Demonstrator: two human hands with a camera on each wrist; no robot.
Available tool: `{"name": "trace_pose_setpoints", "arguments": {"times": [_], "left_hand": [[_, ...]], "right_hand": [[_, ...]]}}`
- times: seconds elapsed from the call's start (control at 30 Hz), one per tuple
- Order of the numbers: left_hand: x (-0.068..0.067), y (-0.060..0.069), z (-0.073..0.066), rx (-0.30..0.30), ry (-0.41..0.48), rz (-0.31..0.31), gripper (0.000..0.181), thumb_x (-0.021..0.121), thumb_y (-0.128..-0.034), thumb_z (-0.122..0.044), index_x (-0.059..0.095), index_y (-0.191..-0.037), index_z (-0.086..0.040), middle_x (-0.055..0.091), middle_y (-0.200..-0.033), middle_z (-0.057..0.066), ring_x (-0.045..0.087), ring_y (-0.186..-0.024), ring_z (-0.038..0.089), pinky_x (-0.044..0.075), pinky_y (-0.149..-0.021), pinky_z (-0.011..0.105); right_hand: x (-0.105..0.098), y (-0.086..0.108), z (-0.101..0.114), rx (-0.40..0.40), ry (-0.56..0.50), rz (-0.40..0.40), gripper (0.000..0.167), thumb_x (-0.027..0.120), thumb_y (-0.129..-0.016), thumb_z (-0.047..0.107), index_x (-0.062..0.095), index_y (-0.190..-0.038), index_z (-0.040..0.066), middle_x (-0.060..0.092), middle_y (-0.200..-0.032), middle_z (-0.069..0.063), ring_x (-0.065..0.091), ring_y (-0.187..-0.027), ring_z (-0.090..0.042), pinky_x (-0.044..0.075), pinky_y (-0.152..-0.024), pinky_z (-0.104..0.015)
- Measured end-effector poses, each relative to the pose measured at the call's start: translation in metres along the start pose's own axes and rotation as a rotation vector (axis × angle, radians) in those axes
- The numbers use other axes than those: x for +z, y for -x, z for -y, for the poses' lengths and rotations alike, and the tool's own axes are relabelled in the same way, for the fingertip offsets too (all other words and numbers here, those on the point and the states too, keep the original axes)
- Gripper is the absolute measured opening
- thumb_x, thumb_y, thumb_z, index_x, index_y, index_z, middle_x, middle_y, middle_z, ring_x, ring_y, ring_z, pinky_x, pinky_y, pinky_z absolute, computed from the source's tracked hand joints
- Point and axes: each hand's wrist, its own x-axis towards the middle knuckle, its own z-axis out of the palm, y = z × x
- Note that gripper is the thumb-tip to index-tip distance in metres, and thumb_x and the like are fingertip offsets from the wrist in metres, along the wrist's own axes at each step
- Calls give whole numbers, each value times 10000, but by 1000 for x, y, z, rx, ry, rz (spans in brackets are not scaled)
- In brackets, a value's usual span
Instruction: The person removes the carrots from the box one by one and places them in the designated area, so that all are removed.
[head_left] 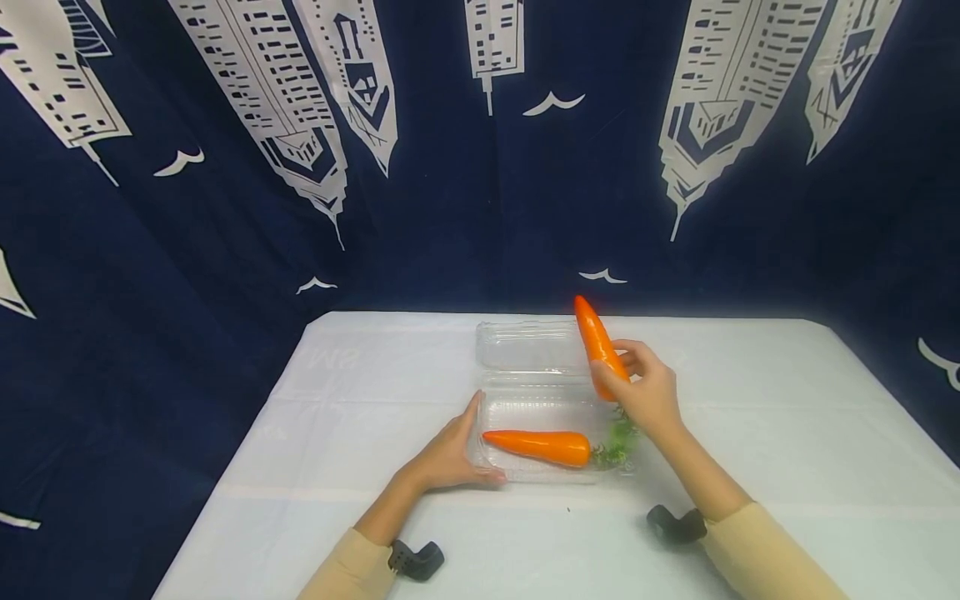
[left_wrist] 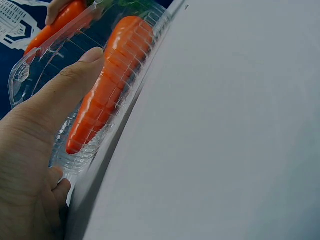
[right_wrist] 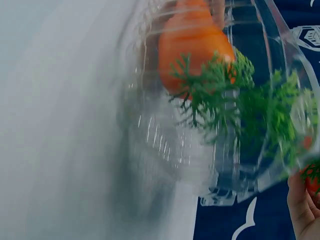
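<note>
A clear plastic clamshell container (head_left: 525, 410) lies opened on the table, its lid (head_left: 517, 346) folded back at the far side. Inside, along the near side, lies an orange carrot (head_left: 540, 447) with green leaves (head_left: 617, 442) at its right end. My left hand (head_left: 450, 450) grips the container's left end, thumb and fingers spread around it; in the left wrist view the thumb (left_wrist: 75, 80) lies against the clear plastic. Above the container's right part, my right hand (head_left: 647, 387) holds a second carrot (head_left: 597, 340), tilted with its tip pointing up and away.
The white-covered table (head_left: 360, 467) spreads out around the container. Behind it hangs a dark blue cloth (head_left: 450, 225) printed with white buildings and birds. A small black wrist device (head_left: 416, 560) sits on my left wrist, another (head_left: 677, 525) on my right.
</note>
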Motion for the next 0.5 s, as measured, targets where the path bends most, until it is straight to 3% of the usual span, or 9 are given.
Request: {"name": "trace_pose_setpoints", "arguments": {"times": [0.5], "left_hand": [[1,-1,2,23,23,2,1314,870,-655,-516,20,-1577,-120,256,-1568,189,336,-1388,345,322,-1091,542]], "right_hand": [[-25,5,-16,81,81,-23,529,675,-911,401,572,-1250,8,636,-1005,-217,551,-830,-292,501,-554,-225]]}}
